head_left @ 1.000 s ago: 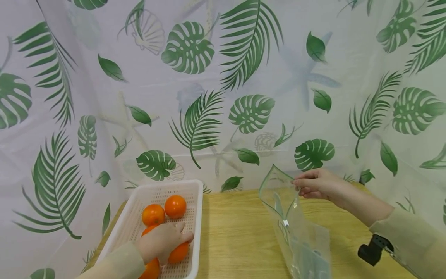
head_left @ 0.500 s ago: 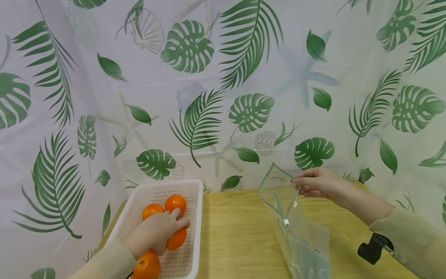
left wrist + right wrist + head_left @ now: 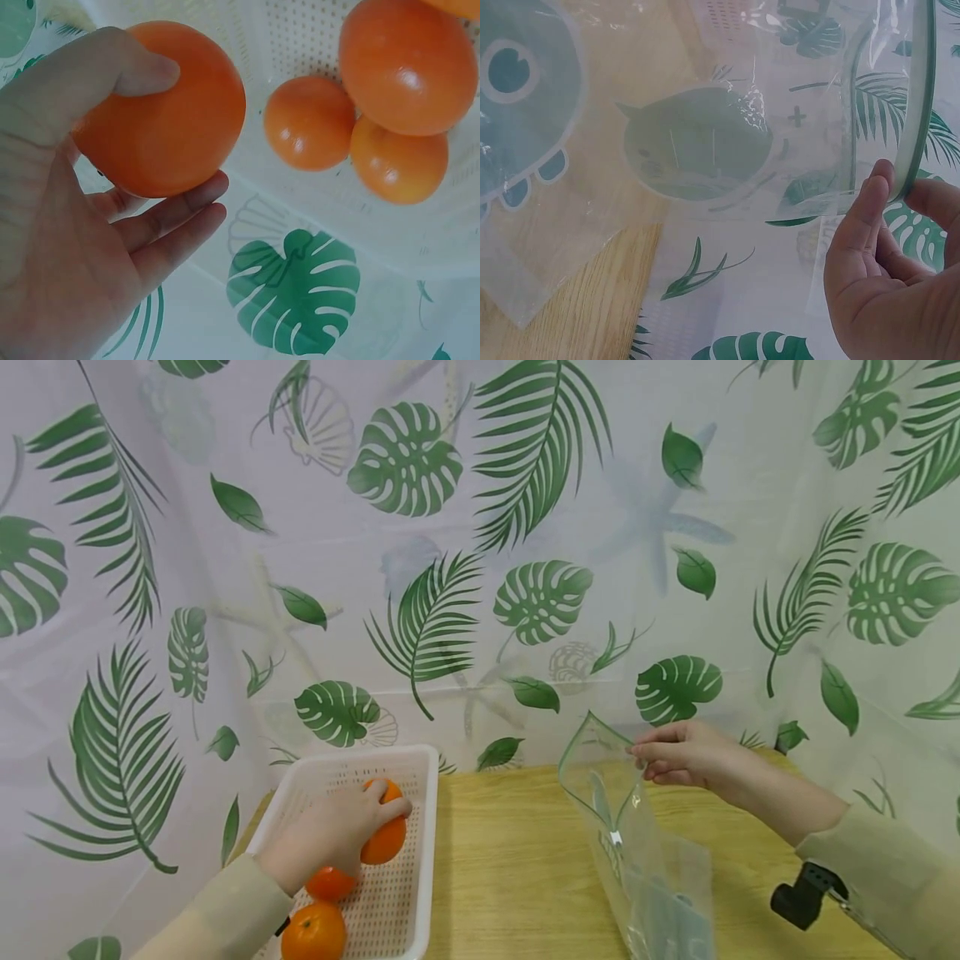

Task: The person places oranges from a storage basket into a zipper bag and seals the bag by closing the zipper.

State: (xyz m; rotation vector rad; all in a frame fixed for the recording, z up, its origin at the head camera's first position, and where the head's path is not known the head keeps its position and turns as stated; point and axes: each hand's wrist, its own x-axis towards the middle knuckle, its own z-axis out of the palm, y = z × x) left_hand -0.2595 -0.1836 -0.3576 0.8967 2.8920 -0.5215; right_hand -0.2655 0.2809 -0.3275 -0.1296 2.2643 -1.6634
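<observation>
Over at the white basket point(image 3: 428, 877), the left hand point(image 3: 330, 831) had hold of an orange point(image 3: 172, 131), thumb clamped against it; whether the fruit was off the bottom, the views couldn't tell. More oranges point(image 3: 313, 932) sat close by inside. And across the wooden table point(image 3: 510, 868), the right hand point(image 3: 690, 757) pinched the clear bag point(image 3: 618, 860) by its gaping green-edged mouth.

Clear bag point(image 3: 697, 150): printed with rounded cartoon shapes
Right hand point(image 3: 889, 289): pinches its green edge point(image 3: 920, 112)
Wooden tabletop point(image 3: 615, 285): partly behind the bag
</observation>
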